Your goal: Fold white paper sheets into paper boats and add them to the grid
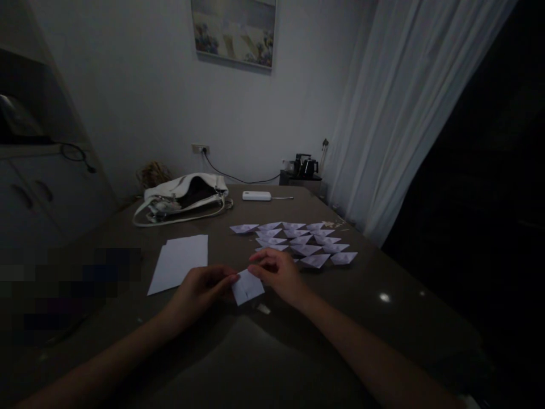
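A small folded piece of white paper (247, 288) is held between my two hands, just above the table. My left hand (203, 291) pinches its left corner between thumb and fingers. At the paper's upper right edge, the thumb and fingers of my right hand (279, 276) close on it. Several folded paper boats (304, 249) stand in rows right behind my right hand, which hides part of the nearest ones. To the left lies a stack of flat white paper sheets (183, 255), partly behind my left hand.
A white handbag (187, 193) lies at the table's back left. A white power bank (256, 196) with a short cable sits at the back. Small light scraps (332, 224) lie beyond the boats. A curtain (366, 113) hangs along the right, and a black kettle (310, 166) stands behind the table (383, 341).
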`<state>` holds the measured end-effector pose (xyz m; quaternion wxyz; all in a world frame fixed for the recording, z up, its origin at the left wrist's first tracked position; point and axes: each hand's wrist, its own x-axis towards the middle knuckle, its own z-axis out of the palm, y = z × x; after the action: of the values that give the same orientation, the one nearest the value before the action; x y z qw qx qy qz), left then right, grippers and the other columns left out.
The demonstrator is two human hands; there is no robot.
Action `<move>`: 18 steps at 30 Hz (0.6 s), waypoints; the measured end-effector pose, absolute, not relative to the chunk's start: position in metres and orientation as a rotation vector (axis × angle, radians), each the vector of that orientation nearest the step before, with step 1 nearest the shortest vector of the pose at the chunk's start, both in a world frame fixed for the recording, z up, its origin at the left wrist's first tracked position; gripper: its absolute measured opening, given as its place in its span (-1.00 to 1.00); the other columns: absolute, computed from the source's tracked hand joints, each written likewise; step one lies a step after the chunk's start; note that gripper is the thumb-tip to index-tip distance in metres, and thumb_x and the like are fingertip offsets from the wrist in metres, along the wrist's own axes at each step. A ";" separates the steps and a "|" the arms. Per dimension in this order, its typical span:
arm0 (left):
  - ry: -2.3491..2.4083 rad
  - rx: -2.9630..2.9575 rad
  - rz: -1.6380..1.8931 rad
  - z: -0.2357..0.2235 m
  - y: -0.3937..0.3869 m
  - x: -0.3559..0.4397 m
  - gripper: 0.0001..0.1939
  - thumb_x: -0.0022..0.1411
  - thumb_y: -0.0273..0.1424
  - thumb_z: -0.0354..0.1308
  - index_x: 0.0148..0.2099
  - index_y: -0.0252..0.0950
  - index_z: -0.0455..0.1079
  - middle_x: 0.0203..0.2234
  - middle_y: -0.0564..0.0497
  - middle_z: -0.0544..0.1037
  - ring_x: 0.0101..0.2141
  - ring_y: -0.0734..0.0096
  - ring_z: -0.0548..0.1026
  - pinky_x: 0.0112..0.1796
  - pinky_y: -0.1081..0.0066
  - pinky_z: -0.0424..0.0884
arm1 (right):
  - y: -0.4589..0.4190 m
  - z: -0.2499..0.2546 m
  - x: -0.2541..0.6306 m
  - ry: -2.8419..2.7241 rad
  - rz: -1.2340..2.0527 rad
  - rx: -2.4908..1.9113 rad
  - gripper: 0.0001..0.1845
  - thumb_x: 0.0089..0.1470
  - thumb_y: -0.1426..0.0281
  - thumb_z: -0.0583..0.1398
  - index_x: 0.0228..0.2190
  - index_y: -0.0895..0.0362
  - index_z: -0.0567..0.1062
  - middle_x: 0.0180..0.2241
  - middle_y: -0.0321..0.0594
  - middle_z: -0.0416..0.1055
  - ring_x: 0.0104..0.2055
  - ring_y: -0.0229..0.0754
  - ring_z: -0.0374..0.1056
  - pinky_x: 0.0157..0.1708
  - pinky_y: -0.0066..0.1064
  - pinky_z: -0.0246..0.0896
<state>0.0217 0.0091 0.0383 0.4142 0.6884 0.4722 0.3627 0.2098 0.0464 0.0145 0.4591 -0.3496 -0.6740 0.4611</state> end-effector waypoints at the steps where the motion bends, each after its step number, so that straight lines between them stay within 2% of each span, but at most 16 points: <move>1: 1.176 1.719 0.917 0.038 0.009 0.021 -0.66 0.11 -0.10 0.16 -0.44 -0.30 0.46 -0.58 0.03 0.56 -0.50 0.31 0.48 -0.44 0.43 0.38 | 0.048 0.013 0.210 -1.660 1.156 -0.858 -0.83 -0.05 0.32 0.28 -0.41 0.16 0.48 -0.55 -0.32 0.39 -0.53 -0.31 0.28 -0.50 -0.47 0.13; 5: 1.124 1.730 0.908 0.031 0.009 0.019 -0.68 0.15 -0.14 0.15 -0.40 -0.32 0.46 -0.54 0.01 0.56 -0.46 0.31 0.49 -0.44 0.44 0.38 | 0.049 0.010 0.209 -1.668 1.153 -0.826 -0.88 -0.05 0.37 0.25 -0.53 0.16 0.47 -0.57 -0.32 0.37 -0.52 -0.30 0.28 -0.48 -0.46 0.14; 10: 1.106 1.793 0.849 0.026 0.009 0.018 -0.65 0.20 -0.14 0.10 -0.40 -0.34 0.42 -0.63 0.08 0.46 -0.57 0.43 0.41 -0.54 0.51 0.29 | 0.042 0.014 0.208 -1.738 1.036 -0.858 -0.87 -0.06 0.40 0.24 -0.58 0.16 0.44 -0.61 -0.33 0.32 -0.54 -0.30 0.25 -0.51 -0.47 0.11; 18: 1.150 2.089 0.891 0.026 0.016 0.012 -0.61 0.28 -0.20 0.01 -0.44 -0.38 0.39 -0.62 0.07 0.43 -0.55 0.46 0.39 -0.50 0.54 0.26 | 0.044 0.012 0.206 -1.698 1.154 -0.844 -0.81 -0.09 0.29 0.27 -0.48 0.18 0.50 -0.54 -0.27 0.42 -0.51 -0.28 0.31 -0.51 -0.48 0.16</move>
<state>0.0116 0.0158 0.0261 0.2935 0.7844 0.4318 0.3348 0.2057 0.0438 0.0122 0.4448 -0.3407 -0.6852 0.4654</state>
